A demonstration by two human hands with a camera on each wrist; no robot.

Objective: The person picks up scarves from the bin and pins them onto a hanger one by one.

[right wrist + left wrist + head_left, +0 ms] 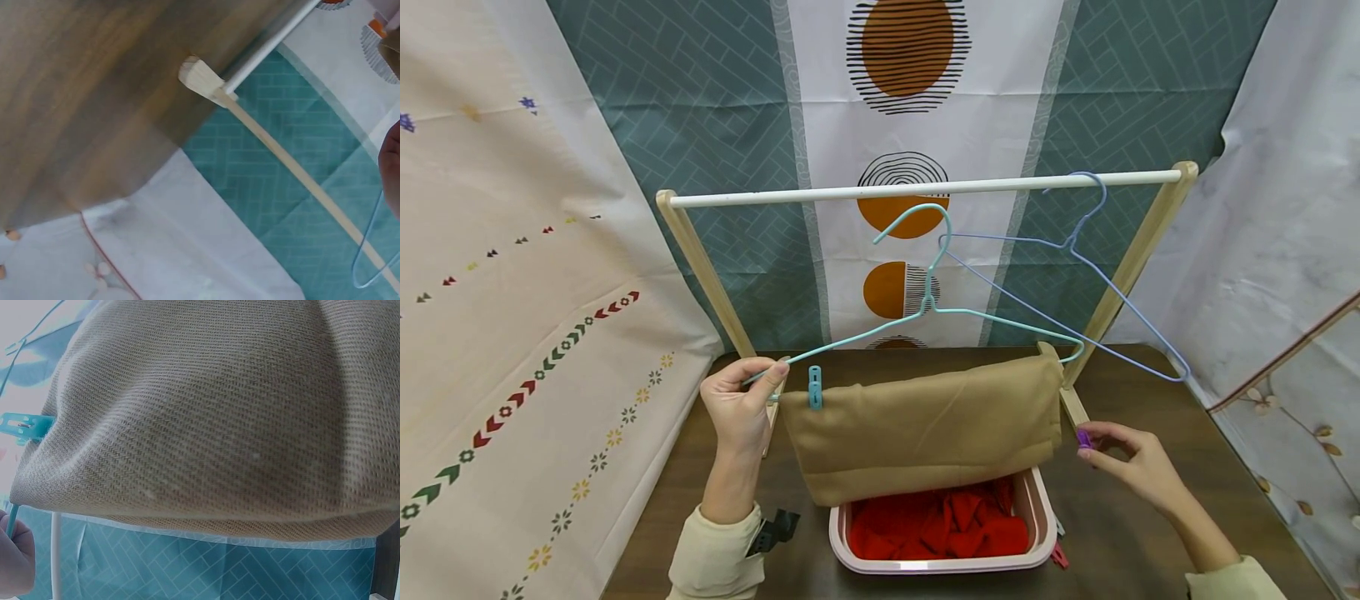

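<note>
My left hand (736, 408) grips the left end of a mint-green clothes hanger (928, 304), lifted over a basket. Folded over its lower bar hangs a tan cloth (925, 425), which fills most of the left wrist view. A teal clothespin (815, 387) is clipped at the cloth's upper left. Between thumb and fingers, my right hand (1138, 467) pinches a purple clothespin (1084, 439), a little right of the cloth's right edge and apart from it. Only a sliver of the right hand (390, 169) shows in the right wrist view.
A blue hanger (1075, 250) hangs from the white rod (850, 194) of a wooden-legged rack, behind the mint-green one. Below the cloth stands a pink basket (940, 567) with red fabric (940, 525) inside. A red clothespin (1059, 556) lies beside it on the dark table (1120, 533).
</note>
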